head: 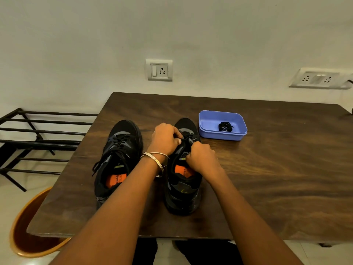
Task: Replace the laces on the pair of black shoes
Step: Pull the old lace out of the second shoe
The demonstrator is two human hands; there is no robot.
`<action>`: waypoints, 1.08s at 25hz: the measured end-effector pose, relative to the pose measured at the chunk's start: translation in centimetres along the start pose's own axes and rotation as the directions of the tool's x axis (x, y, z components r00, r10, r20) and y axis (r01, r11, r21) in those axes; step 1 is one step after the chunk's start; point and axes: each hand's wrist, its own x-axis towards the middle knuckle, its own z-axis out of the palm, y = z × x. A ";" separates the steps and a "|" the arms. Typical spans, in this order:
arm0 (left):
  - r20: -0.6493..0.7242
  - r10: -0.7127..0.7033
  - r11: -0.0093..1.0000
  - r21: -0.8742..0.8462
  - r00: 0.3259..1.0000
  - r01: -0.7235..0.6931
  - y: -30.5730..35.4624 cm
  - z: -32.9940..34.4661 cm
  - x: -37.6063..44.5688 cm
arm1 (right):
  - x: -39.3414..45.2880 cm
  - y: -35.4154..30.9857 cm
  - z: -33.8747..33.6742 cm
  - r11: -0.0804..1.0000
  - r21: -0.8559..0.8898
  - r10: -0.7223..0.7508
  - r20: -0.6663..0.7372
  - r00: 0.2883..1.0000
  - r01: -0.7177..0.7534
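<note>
Two black shoes with orange insoles stand side by side on the wooden table (267, 178), toes pointing away from me. The left shoe (118, 159) is laced, with loose black lace ends hanging by its left side. Over the right shoe (183, 188), my left hand (165, 139) pinches the black lace at the eyelets near the toe. My right hand (201, 159) grips the lace or tongue closer to the shoe opening. A blue plastic box (210, 121) behind the right shoe holds a coiled black lace (225, 126).
A black metal rack (38, 134) stands left of the table. An orange-brown plastic chair (24, 226) sits at the table's near left corner. Wall sockets (159, 70) are on the wall behind. A metal bangle (155, 159) circles my left wrist.
</note>
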 end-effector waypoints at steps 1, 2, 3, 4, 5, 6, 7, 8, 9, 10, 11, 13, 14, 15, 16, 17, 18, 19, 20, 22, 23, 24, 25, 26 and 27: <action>-0.009 -0.010 1.000 0.013 1.000 0.010 0.2 -0.1 -0.1 | -0.1 0.0 0.0 1.000 -0.002 0.003 0.004 1.000 -0.003; -0.038 -0.018 1.000 0.021 0.999 0.018 0.4 -0.3 -0.3 | -0.1 0.0 -0.1 1.000 -0.002 0.004 0.005 1.000 -0.004; -0.055 -0.035 0.999 -0.002 0.998 0.035 0.4 -0.2 -0.6 | -0.1 0.0 -0.1 1.000 -0.002 0.005 0.004 1.000 -0.005; -0.061 -0.101 0.992 -0.085 0.993 0.096 0.5 0.0 -0.6 | 0.0 0.0 0.0 1.000 -0.002 0.005 0.003 1.000 -0.005; -0.052 -0.206 0.965 -0.178 0.977 0.193 0.1 0.4 -0.4 | 0.0 0.0 0.0 1.000 -0.005 0.005 0.004 1.000 -0.005; -0.005 -0.324 0.913 -0.264 0.946 0.311 0.0 0.5 -0.1 | 0.1 0.0 0.1 1.000 -0.006 0.002 0.003 1.000 -0.002; 0.064 -0.429 0.849 -0.312 0.901 0.426 0.0 0.5 0.2 | 0.1 0.0 0.1 1.000 -0.009 0.001 0.002 1.000 -0.001; 0.117 -0.511 0.775 -0.364 0.851 0.516 0.0 0.5 0.4 | 0.1 0.0 0.1 1.000 -0.010 -0.001 0.002 1.000 0.001; 0.180 -0.559 0.679 -0.461 0.809 0.571 -0.1 0.5 0.5 | 0.1 0.0 0.0 1.000 -0.014 -0.001 0.004 1.000 0.001; 0.248 -0.584 0.564 -0.561 0.773 0.606 -0.1 0.2 0.3 | 0.2 0.0 -0.1 1.000 -0.019 -0.001 0.003 1.000 0.001; 0.302 -0.576 0.522 -0.578 0.759 0.627 -0.1 -0.5 0.0 | 0.2 -0.1 -0.1 1.000 -0.023 0.003 0.006 1.000 -0.003; 0.350 -0.548 0.503 -0.588 0.760 0.633 -1.2 -0.6 0.0 | 0.2 -0.1 -0.2 1.000 -0.028 0.004 0.004 1.000 -0.003; 0.334 -0.537 0.572 -0.531 0.775 0.625 -1.6 -0.5 0.1 | 0.3 -0.1 -0.2 0.999 -0.033 -0.005 0.000 1.000 0.005; 0.276 -0.559 0.630 -0.471 0.782 0.617 -1.9 -0.4 0.1 | 0.3 0.0 -0.2 0.999 -0.042 -0.008 0.004 1.000 0.008; 0.169 -0.587 0.695 -0.397 0.792 0.599 -2.1 -0.5 0.1 | 0.5 0.0 -0.2 0.999 -0.053 -0.006 0.016 1.000 0.007; 0.081 -0.593 0.745 -0.324 0.801 0.584 -1.6 -1.1 -0.3 | 0.6 0.1 -0.2 0.998 -0.061 -0.001 0.034 0.999 0.003; 0.025 -0.569 0.795 -0.237 0.822 0.558 -1.0 -1.7 -0.7 | 0.8 0.4 -0.3 0.998 -0.064 0.000 0.052 0.999 0.004; 0.013 -0.538 0.833 -0.139 0.843 0.535 -0.4 -2.5 -1.3 | 1.1 0.5 -0.5 0.998 -0.069 -0.004 0.063 0.998 0.009; 0.032 -0.513 0.857 -0.032 0.858 0.514 0.2 -3.1 -1.6 | 1.4 0.7 -0.7 0.997 -0.069 -0.025 0.059 0.998 0.029; 0.087 -0.439 0.896 0.112 0.894 0.429 1.5 -4.1 -2.1 | 1.8 0.8 -1.3 0.991 -0.022 -0.135 -0.018 0.991 0.135; 0.116 -0.391 0.917 0.131 0.913 0.377 2.0 -4.3 -2.2 | 1.9 0.8 -1.5 0.978 0.008 -0.206 -0.066 0.976 0.206; 0.170 -0.334 0.941 0.118 0.927 0.318 2.4 -4.3 -2.2 | 1.9 0.8 -1.8 0.963 0.026 -0.266 -0.097 0.959 0.269; 0.256 -0.278 0.960 0.094 0.926 0.262 2.6 -4.2 -2.2 | 2.0 0.7 -1.9 0.948 0.025 -0.313 -0.108 0.943 0.318; 0.349 -0.220 0.976 0.071 0.911 0.208 2.8 -4.0 -2.4 | 2.1 0.8 -1.9 0.941 0.013 -0.334 -0.103 0.937 0.337; 0.419 -0.187 0.982 0.058 0.889 0.179 2.7 -3.6 -2.6 | 2.2 0.7 -1.7 0.940 0.003 -0.339 -0.099 0.936 0.341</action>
